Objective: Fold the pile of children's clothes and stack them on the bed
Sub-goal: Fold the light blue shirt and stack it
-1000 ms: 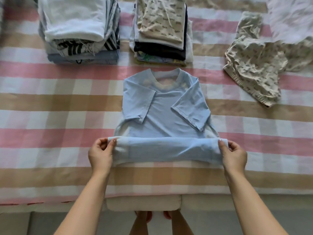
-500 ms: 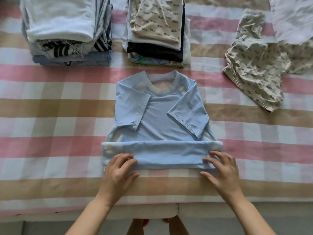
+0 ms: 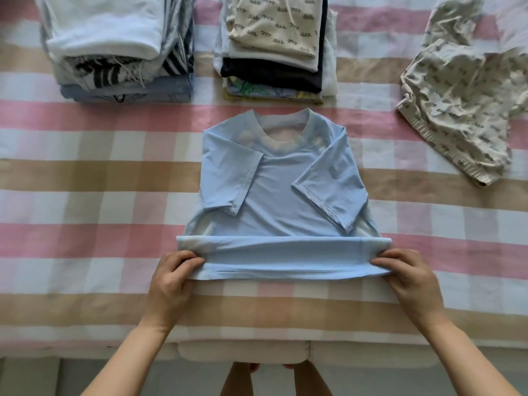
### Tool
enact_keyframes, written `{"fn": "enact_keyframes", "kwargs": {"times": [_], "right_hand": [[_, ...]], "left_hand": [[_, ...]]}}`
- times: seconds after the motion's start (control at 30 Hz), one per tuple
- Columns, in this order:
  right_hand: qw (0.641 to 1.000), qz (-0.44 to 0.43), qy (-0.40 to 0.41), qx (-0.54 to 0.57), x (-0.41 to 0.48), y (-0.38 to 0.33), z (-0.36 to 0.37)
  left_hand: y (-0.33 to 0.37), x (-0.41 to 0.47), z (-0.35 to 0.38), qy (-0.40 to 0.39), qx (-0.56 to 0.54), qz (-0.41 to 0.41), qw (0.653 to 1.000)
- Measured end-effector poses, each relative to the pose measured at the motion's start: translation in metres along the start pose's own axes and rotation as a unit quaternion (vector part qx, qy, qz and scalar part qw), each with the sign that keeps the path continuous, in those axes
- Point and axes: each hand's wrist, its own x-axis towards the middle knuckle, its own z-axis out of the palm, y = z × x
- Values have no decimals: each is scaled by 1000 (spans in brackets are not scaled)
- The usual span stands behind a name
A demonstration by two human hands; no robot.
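A light blue T-shirt (image 3: 281, 201) lies flat on the checked bedspread (image 3: 85, 172), both sleeves folded inward and its bottom hem turned up into a band. My left hand (image 3: 173, 281) pinches the left end of that folded band, thumb on top. At the band's right end my right hand (image 3: 408, 281) pinches it the same way. Two stacks of folded clothes stand behind the shirt: a left stack (image 3: 120, 47) topped by a white piece and a middle stack (image 3: 274, 44) topped by a cream printed piece.
Crumpled cream printed shorts (image 3: 463, 110) lie unfolded at the right, with a white garment (image 3: 511, 12) beyond them. The bed's near edge (image 3: 243, 352) runs across the bottom, with my legs and the floor below it.
Half a second ago both hands lay flat on the folded band. Now their fingers have curled under its near edge and pinch its two ends.
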Motion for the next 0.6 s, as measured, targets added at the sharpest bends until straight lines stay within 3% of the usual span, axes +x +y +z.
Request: {"fn": "enact_keyframes", "kwargs": {"times": [0.13, 0.23, 0.4, 0.53, 0.6], "right_hand": [[991, 113, -26, 65, 5, 9, -11], [981, 144, -38, 124, 9, 11, -17], [926, 212, 1, 312, 31, 10, -27], [901, 216, 36, 375, 75, 3, -33], [894, 212, 30, 394, 102, 0, -35]], "left_hand": [[-6, 4, -10, 18, -84, -105, 991], [-9, 11, -18, 2, -172, -162, 972], [-13, 34, -37, -45, -279, -217, 934], [-13, 80, -45, -53, -358, -263, 894], [-16, 110, -49, -45, -358, -256, 897]]}}
